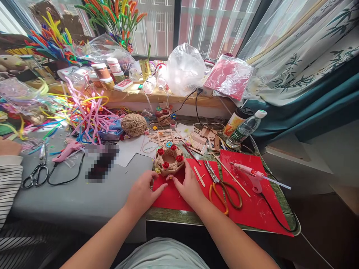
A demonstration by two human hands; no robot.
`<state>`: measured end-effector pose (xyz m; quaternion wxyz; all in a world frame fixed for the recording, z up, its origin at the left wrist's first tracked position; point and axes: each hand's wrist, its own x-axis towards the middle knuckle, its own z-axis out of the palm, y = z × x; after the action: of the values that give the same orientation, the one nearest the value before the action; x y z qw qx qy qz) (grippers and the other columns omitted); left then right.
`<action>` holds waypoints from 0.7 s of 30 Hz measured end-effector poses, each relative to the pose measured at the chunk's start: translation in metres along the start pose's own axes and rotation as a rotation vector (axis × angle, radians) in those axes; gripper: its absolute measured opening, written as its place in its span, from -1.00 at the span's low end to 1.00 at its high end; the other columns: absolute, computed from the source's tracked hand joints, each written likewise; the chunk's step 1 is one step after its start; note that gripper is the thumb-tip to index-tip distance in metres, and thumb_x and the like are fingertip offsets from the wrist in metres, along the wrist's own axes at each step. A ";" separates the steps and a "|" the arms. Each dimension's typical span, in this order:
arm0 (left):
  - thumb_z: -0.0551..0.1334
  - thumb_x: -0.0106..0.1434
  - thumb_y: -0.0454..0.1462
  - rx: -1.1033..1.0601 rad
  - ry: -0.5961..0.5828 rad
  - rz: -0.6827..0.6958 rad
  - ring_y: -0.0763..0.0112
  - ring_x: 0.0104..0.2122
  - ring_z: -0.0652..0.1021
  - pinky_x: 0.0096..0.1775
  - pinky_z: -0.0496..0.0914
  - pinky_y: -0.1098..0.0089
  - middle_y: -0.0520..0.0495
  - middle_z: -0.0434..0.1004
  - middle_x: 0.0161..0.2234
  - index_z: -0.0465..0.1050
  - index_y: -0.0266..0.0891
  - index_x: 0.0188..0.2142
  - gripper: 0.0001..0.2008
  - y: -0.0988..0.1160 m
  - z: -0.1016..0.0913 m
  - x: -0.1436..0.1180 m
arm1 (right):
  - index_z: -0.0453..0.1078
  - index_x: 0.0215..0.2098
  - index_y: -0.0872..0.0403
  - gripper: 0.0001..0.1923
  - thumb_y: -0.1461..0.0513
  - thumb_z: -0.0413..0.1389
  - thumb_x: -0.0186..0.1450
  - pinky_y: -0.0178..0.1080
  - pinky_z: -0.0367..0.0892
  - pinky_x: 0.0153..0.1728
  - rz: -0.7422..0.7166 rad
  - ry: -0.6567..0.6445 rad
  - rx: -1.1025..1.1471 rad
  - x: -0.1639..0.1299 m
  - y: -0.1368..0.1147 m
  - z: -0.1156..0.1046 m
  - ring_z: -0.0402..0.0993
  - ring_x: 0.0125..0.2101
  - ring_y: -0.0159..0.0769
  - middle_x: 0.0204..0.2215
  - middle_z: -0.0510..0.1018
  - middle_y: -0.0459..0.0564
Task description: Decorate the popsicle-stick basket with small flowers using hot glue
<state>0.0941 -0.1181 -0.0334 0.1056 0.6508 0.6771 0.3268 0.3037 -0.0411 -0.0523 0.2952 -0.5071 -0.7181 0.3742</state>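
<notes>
- My left hand (143,191) and right hand (190,187) rest flat, fingers loosely spread, gripping nothing, on the red felt sheet (171,198).
- The woven twine basket (169,160) with red roses sits just beyond my fingertips.
- Orange-handled scissors (221,186) lie right of my right hand.

Scissors (223,186) rt; grey tabletop (84,194) free lft.

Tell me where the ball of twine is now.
In the head view, the ball of twine sits left of centre on the table, behind the small woven basket and beside the pink pipe cleaners.
</notes>
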 end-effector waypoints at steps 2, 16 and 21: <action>0.47 0.23 0.00 -0.059 0.090 0.028 0.07 0.08 0.60 0.00 0.54 0.16 -0.27 0.49 0.18 0.31 -0.13 0.21 -0.33 -0.011 -0.003 0.005 | -0.12 0.55 0.03 -0.08 0.01 0.22 0.40 0.24 0.19 0.40 -0.003 0.000 -0.004 0.000 0.000 0.000 0.16 0.46 0.15 0.45 0.23 0.31; 0.53 0.08 0.11 -0.282 -0.230 -0.022 -0.14 0.53 0.04 0.48 0.09 -0.08 -0.24 -0.14 0.56 -0.30 0.00 0.56 0.31 -0.029 0.015 0.055 | -0.09 0.55 0.10 -0.06 -0.02 0.22 0.39 0.25 0.21 0.40 -0.008 0.051 -0.037 0.003 0.008 0.009 0.17 0.45 0.17 0.46 0.22 0.33; 0.51 0.15 0.00 -0.276 -0.164 0.013 -0.08 0.50 0.15 0.47 0.14 -0.05 -0.26 0.08 0.49 -0.10 -0.05 0.52 0.13 -0.026 0.018 0.057 | -0.07 0.53 0.11 -0.06 -0.03 0.24 0.38 0.27 0.19 0.41 -0.037 0.078 -0.054 0.004 0.009 0.010 0.18 0.45 0.18 0.44 0.24 0.36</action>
<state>0.0758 -0.0568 -0.0459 0.2466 0.6591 0.6106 0.3633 0.2990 -0.0377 -0.0656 0.3159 -0.5157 -0.7252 0.3291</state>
